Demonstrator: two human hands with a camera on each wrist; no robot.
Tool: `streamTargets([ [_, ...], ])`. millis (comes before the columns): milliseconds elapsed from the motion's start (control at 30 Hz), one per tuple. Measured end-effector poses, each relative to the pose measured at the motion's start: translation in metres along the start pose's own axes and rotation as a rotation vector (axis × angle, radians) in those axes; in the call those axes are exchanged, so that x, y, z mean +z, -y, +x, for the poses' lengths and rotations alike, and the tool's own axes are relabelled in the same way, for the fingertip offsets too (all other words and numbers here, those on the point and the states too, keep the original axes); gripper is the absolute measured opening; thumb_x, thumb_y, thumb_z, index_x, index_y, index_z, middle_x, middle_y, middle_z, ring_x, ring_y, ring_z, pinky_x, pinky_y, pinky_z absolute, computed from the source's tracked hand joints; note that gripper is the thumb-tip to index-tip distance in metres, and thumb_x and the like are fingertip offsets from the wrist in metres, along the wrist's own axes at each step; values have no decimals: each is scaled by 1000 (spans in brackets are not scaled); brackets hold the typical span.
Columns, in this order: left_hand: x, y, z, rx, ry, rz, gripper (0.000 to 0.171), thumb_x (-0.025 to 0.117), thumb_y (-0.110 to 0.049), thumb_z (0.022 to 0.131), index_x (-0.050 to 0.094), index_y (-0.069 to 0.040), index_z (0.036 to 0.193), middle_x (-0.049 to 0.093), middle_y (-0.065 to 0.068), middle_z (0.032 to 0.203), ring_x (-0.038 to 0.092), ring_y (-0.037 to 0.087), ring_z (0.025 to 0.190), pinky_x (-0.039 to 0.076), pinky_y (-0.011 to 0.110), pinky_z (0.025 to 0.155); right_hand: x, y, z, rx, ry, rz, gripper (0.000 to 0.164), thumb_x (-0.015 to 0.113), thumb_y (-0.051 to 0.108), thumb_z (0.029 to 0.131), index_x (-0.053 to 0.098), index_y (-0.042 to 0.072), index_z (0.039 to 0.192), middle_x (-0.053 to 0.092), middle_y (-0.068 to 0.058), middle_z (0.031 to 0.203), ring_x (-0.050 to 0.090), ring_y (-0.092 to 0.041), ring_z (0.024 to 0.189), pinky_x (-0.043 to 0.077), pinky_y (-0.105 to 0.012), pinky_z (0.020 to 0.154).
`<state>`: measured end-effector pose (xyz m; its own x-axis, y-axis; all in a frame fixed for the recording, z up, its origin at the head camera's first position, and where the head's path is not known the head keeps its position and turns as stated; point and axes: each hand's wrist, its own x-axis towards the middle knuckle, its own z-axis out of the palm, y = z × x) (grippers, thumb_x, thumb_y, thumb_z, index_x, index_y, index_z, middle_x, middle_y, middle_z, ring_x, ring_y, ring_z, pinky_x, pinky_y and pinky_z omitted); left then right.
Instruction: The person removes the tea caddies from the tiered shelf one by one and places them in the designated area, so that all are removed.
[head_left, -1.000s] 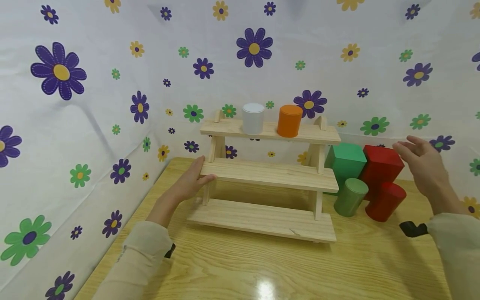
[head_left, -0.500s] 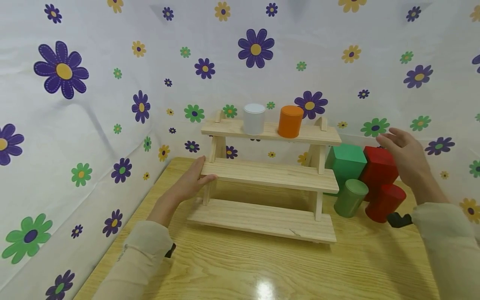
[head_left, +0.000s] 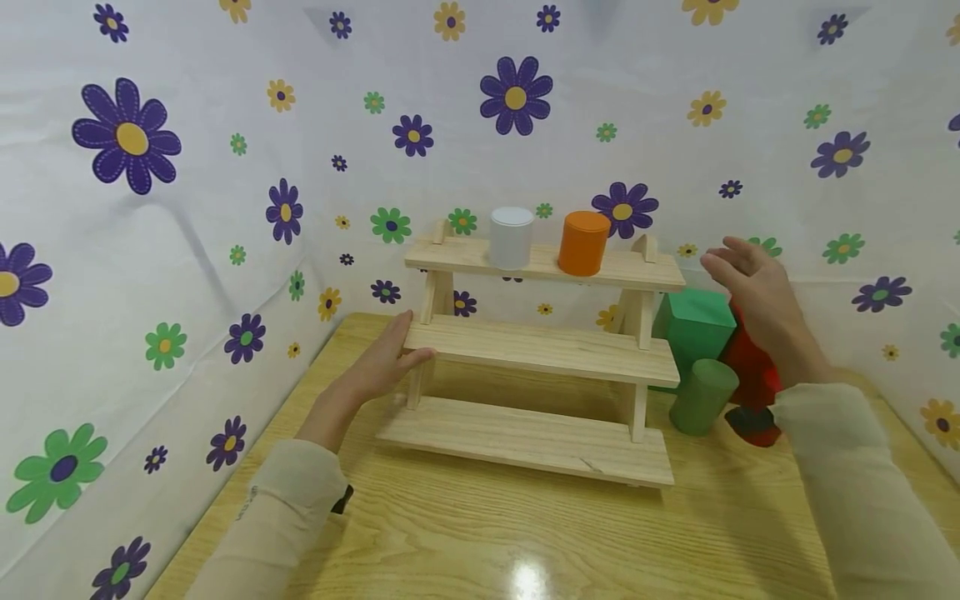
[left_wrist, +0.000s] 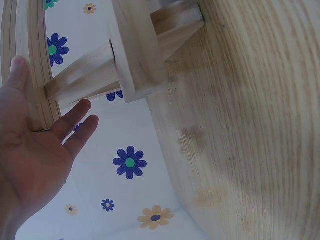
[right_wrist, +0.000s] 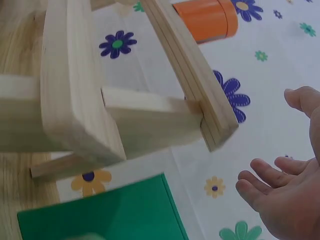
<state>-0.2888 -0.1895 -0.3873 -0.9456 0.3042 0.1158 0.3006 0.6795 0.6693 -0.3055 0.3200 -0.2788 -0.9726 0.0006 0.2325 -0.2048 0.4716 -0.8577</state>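
Note:
A three-tier wooden display shelf (head_left: 540,346) stands on the table. My left hand (head_left: 378,367) grips the left end of its middle board; in the left wrist view the thumb (left_wrist: 18,75) lies on one side of the board, fingers on the other. A white cylinder (head_left: 511,240) and an orange cylinder (head_left: 583,243) sit on the top tier. My right hand (head_left: 765,300), holding nothing, hovers with loosely bent fingers over the red box (head_left: 746,358), partly hiding it. Beside that is a green box (head_left: 697,321). The right wrist view shows this hand (right_wrist: 292,195) apart from the shelf's end.
In front of the boxes stand a green cylinder (head_left: 701,398) and a red cylinder (head_left: 757,437), the red one mostly covered by the right wrist. White flower-printed cloth (head_left: 300,50) walls the wooden table (head_left: 465,533) at the back and left.
My right hand has moved left, from the right of the red box to above it, near the shelf's right end. The left hand stays on the shelf.

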Motion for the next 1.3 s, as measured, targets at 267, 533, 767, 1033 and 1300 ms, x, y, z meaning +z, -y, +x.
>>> streamTargets([
  [267,0,1,0,11,-1,-17,95,56,-49,105,1,3,163,5,24,170,9,41,156,10,53,126,25,17,6,-29,-7,-33,89,56,56,102,17,9,166,33,-19,165,26,-40,153,19,-62,122],
  [533,0,2,2,25,-5,-18,93,56,-48,105,3,2,164,8,25,170,12,41,155,12,54,125,42,35,13,-64,21,18,87,59,53,102,20,8,165,37,-18,163,30,-37,151,23,-59,122],
  [767,0,2,0,9,1,-19,95,56,-48,106,1,4,163,5,25,170,9,41,156,10,53,126,59,49,15,-93,64,68,85,62,46,102,20,7,165,39,-18,161,35,-36,148,27,-54,122],
  [1033,0,2,-1,4,2,-17,96,55,-49,106,0,4,163,3,25,170,8,41,156,10,53,126,83,61,21,-130,115,95,86,66,40,101,19,3,164,41,-20,158,38,-36,147,30,-52,121],
  [1300,-1,2,0,9,0,-24,95,55,-48,106,0,4,163,4,25,170,8,40,156,10,52,126,103,67,26,-142,159,156,83,70,33,100,24,3,162,45,-20,155,42,-33,143,32,-49,121],
])
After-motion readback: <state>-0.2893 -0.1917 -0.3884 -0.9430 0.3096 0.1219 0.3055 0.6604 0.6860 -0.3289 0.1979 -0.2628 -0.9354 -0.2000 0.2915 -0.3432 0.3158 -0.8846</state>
